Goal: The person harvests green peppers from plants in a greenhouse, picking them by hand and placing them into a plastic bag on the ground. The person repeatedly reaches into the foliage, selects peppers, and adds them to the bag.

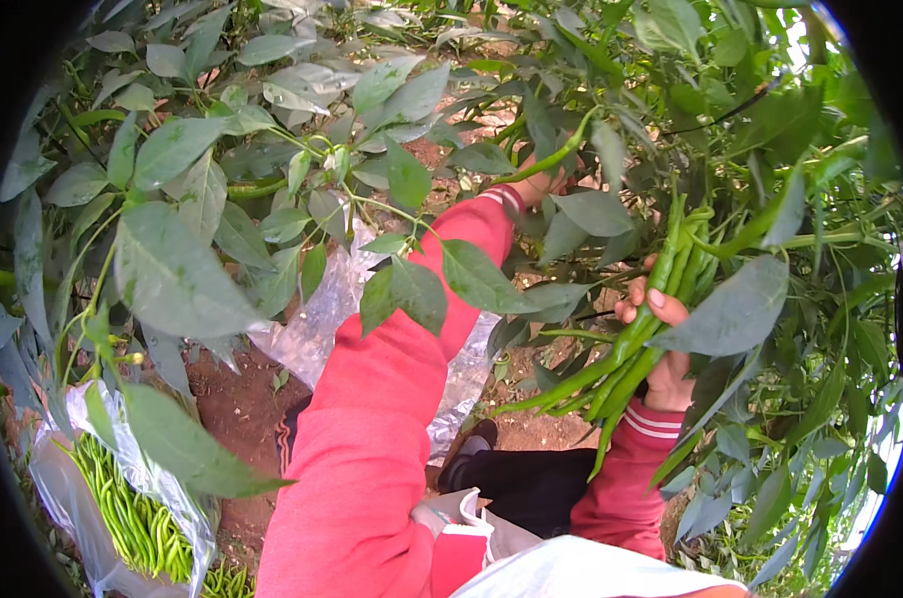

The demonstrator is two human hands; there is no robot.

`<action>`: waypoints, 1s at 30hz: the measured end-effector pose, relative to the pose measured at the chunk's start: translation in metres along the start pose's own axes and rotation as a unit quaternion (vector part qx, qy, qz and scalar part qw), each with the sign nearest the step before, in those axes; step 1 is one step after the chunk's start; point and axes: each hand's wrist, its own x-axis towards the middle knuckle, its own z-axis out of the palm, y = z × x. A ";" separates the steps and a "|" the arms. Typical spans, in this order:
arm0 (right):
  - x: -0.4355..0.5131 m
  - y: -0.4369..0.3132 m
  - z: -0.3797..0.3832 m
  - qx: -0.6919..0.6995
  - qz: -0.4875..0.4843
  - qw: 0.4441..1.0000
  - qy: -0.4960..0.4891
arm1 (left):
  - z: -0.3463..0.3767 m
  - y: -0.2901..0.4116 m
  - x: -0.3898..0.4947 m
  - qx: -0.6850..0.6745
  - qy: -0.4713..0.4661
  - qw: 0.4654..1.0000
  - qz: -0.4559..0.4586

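My right hand (pixel 672 359) is closed around a bunch of long green chili peppers (pixel 630 351), tips pointing down to the left and stems up. A large leaf covers part of that hand. My left hand (pixel 545 183) reaches in among the pepper plants, beyond a single hanging green chili (pixel 559 155) that crosses in front of the wrist. Leaves hide most of its fingers, so whether it holds anything cannot be seen. Both arms wear red sleeves with white-striped cuffs.
A clear plastic bag (pixel 48 467) full of green chilies stands at lower left, with more chilies (pixel 227 581) beside it. Clear plastic sheeting (pixel 324 321) lies under my left arm. Leafy pepper branches (pixel 182 269) hang close on both sides. Reddish soil (pixel 234 418) shows below.
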 end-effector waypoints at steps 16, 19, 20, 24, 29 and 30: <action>-0.016 0.037 -0.046 0.020 -0.105 0.981 -0.160 | -0.050 0.006 -0.017 0.378 0.091 0.883 0.263; -0.016 0.034 -0.050 -0.040 -0.025 0.983 -0.179 | -0.055 0.014 -0.033 0.441 0.104 0.873 0.179; -0.015 0.033 -0.046 -0.050 0.018 0.988 -0.146 | -0.051 0.022 -0.041 0.475 0.123 0.861 0.133; -0.007 0.033 -0.018 -0.159 -0.079 0.961 -0.210 | -0.021 0.066 -0.080 0.477 0.142 0.867 0.001; -0.018 0.061 0.011 0.156 -0.050 0.941 -0.295 | 0.019 0.124 -0.173 0.266 0.196 0.924 -0.195; -0.022 0.064 0.014 0.029 -0.060 0.946 -0.318 | 0.024 0.140 -0.197 0.189 0.219 0.927 -0.238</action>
